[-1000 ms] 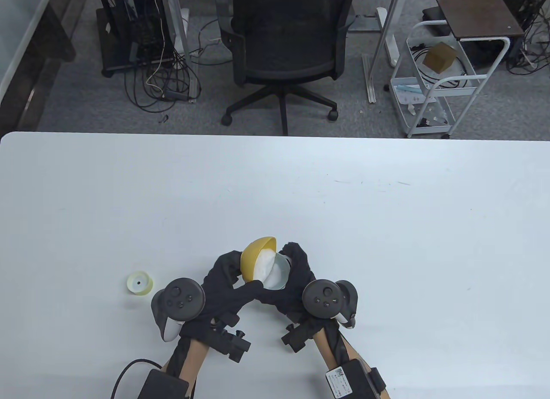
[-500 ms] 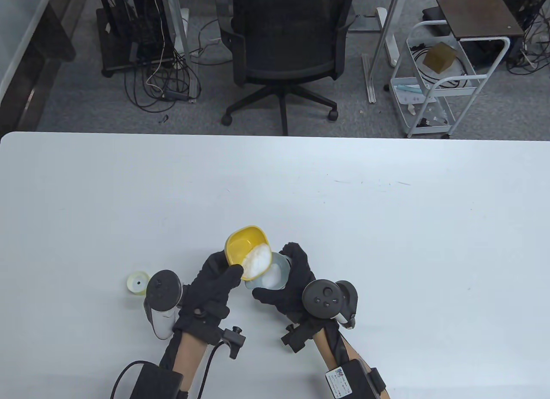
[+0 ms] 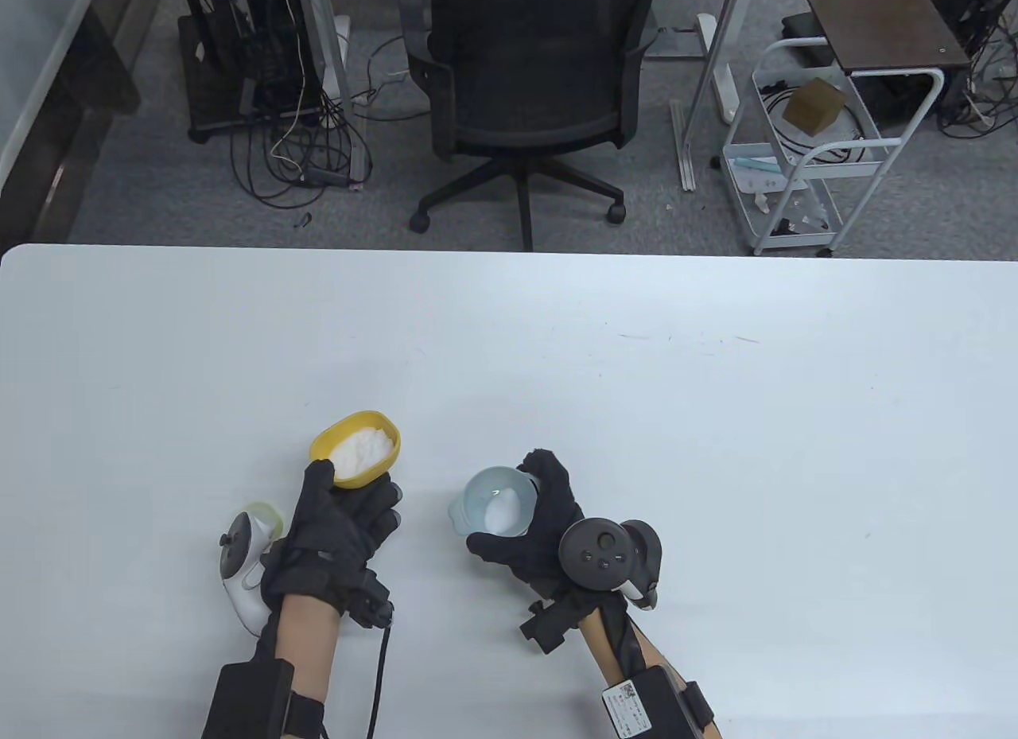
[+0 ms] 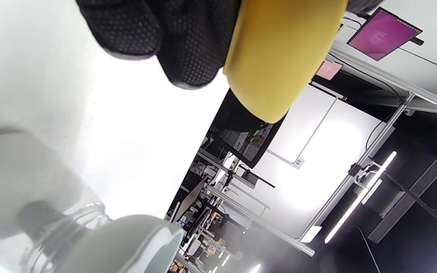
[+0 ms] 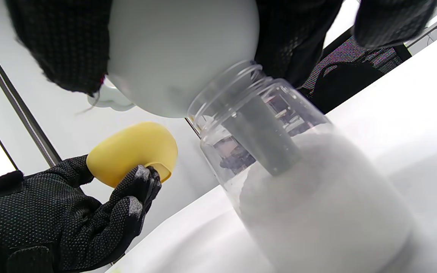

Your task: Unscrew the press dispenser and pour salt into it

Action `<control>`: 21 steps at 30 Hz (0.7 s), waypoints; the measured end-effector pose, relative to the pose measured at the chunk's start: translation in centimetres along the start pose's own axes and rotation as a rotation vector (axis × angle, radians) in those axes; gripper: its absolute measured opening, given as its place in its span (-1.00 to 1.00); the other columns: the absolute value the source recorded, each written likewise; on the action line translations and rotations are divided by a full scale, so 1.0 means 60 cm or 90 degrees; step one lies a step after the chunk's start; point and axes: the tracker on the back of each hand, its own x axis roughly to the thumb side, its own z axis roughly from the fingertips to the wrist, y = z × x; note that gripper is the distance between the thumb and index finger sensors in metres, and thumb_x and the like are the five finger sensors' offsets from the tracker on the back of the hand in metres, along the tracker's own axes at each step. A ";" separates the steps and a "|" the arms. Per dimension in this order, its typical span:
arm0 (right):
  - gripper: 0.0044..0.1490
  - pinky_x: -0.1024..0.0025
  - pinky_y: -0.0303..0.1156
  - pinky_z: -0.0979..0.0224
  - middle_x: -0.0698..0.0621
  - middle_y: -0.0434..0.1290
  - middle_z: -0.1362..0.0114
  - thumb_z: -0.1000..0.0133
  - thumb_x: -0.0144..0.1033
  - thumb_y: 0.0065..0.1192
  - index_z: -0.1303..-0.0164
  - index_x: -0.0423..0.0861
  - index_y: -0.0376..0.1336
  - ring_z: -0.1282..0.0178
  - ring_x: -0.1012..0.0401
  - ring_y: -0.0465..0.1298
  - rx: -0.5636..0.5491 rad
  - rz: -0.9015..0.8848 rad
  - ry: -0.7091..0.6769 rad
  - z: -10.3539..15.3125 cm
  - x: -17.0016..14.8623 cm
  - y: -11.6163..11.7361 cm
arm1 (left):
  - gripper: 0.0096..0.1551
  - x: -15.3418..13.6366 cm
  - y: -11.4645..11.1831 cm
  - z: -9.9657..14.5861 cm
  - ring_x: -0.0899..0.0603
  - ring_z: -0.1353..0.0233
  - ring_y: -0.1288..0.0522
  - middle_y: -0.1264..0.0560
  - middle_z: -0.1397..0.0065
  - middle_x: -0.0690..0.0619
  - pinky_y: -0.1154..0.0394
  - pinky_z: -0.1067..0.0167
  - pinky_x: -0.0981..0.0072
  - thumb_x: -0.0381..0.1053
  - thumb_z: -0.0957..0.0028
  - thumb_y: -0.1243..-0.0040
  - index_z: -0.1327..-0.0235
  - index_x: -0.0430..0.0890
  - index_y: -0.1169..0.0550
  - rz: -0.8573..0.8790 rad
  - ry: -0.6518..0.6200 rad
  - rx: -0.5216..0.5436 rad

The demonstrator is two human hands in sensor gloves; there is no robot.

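My left hand [image 3: 334,524] holds a yellow bowl [image 3: 355,448] of white salt, upright, left of the funnel; the bowl also shows in the left wrist view [image 4: 279,53] and the right wrist view [image 5: 133,151]. My right hand [image 3: 534,524] grips a pale grey funnel [image 3: 497,502] with some salt in it. The funnel [image 5: 180,53] sits in the mouth of a clear jar [image 5: 309,182], the dispenser body, which stands on the table and holds salt. The yellow-green dispenser cap [image 3: 265,514] lies on the table, partly hidden behind my left hand's tracker.
The white table [image 3: 716,421] stretches far and right of my hands. A black office chair [image 3: 525,95] and a white cart [image 3: 811,150] stand on the floor beyond the far edge.
My left hand has tipped the yellow bowl back upright and drawn it left, away from the funnel. Salt remains in the funnel. My right hand has not moved.
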 end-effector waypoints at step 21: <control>0.63 -0.58 0.17 -0.32 -0.58 0.14 -0.52 -0.02 0.25 0.40 -0.61 -0.70 -0.31 -0.42 -0.28 0.41 0.000 -0.002 0.003 0.002 -0.001 0.000 | -0.04 0.061 -0.020 -0.121 -0.12 -0.24 -0.71 -0.56 -0.37 -0.36 -0.63 -0.24 0.02 0.16 -0.52 0.28 -0.58 -0.72 -0.10 -0.337 0.154 0.310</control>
